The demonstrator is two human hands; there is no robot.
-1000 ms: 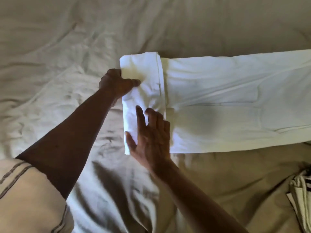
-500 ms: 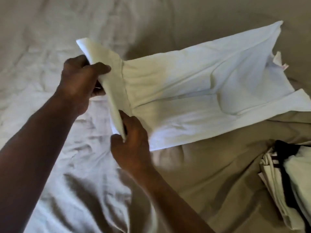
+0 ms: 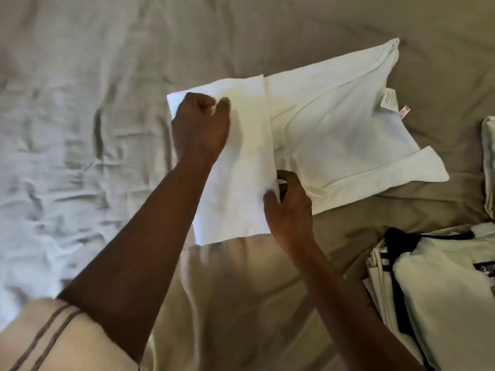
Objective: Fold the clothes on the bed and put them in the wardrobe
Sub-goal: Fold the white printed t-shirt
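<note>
A white T-shirt [image 3: 334, 135] lies partly folded on the bed, its neck label toward the right. Its lower part is turned over as a wide flap on the left. My left hand [image 3: 201, 127] is curled on the far left part of that flap and grips the cloth. My right hand [image 3: 288, 202] pinches the flap's near right corner between thumb and fingers. The shirt's sleeve sticks out at the right edge.
The bed [image 3: 80, 129] is covered with a crumpled beige sheet. A stack of folded pale clothes with dark trim [image 3: 434, 285] sits at the lower right. Another folded piece [image 3: 488, 162] shows at the right edge.
The folded end was lifted and carried to the right, and now lies flat as a wider flap over the shirt. The view shifted right, bringing the folded stack into sight.
</note>
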